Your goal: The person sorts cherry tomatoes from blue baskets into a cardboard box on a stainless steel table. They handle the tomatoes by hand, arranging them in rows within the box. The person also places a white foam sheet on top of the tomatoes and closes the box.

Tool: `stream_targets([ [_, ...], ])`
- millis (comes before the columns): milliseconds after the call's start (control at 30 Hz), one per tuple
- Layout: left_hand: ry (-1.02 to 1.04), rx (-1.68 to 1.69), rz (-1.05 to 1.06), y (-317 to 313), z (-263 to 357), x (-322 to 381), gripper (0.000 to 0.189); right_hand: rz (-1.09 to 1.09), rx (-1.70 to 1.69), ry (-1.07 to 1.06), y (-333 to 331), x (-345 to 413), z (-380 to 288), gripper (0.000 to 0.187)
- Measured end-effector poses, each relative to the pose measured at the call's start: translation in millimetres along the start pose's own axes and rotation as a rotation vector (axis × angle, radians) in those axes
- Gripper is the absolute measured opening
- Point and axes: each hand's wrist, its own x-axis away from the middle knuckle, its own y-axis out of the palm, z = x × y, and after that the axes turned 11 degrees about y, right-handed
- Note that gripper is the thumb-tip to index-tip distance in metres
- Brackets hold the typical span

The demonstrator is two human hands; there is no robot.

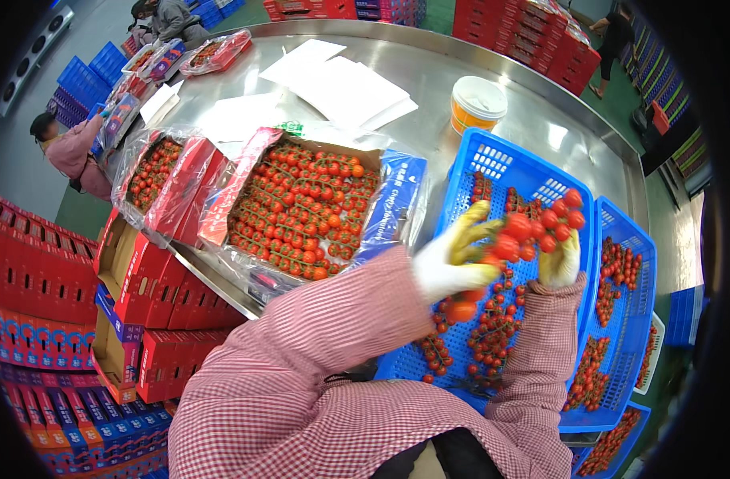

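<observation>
Both my hands wear white gloves with yellow palms and are raised over a blue perforated plastic crate (521, 157). A vine of cherry tomatoes (516, 229), partly blurred, stretches between them. My left hand (458, 254) has the vine between its thumb and fingers, with some tomatoes hanging below the palm. My right hand (560, 262) supports the other end from behind; tomatoes partly hide its fingers. More tomato vines (495, 335) lie in the crate beneath. To the left, an open carton (395, 197) in clear plastic film holds rows of cherry tomatoes (299, 206).
A second filled carton (182, 191) stands farther left on the steel table (425, 66). White paper sheets (347, 90) and a lidded tub (479, 105) lie beyond. Another blue crate (628, 323) is at right, stacked red cartons (179, 299) at left. Co-workers (74, 146) work at far left.
</observation>
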Motion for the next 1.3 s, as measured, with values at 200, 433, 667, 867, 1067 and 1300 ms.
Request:
stream_targets([
  [200, -0.088, 0.359, 0.728, -99.9, 104.5, 106.7, 0.058, -0.154, 0.25, 0.331, 138.2, -80.3, 93.2, 0.033],
  [433, 0.139, 0.183, 0.876, -186.1, 147.9, 148.0, 0.041, -0.464, 1.885, 0.444, 239.4, -153.8, 177.7, 0.031],
  [667, 0.258, 0.212, 0.692, -211.5, 136.5, 124.7, 0.044, -0.726, 2.592, 0.6, 238.2, -150.3, 214.8, 0.03],
  [867, 0.1, 0.272, 0.767, -199.1, 100.1, 56.3, 0.047, -0.323, 1.933, -0.053, 199.8, -117.7, 179.5, 0.026],
  [1067, 0.119, 0.359, 0.763, -196.1, 46.0, 15.4, 0.058, 0.279, 1.361, 0.004, 113.3, -40.4, 77.6, 0.023],
  [1300, 0.055, -0.324, 0.68, -212.2, 5.2, 4.1, 0.043, 0.576, 1.308, 0.497, -36.5, 54.9, 35.6, 0.023],
])
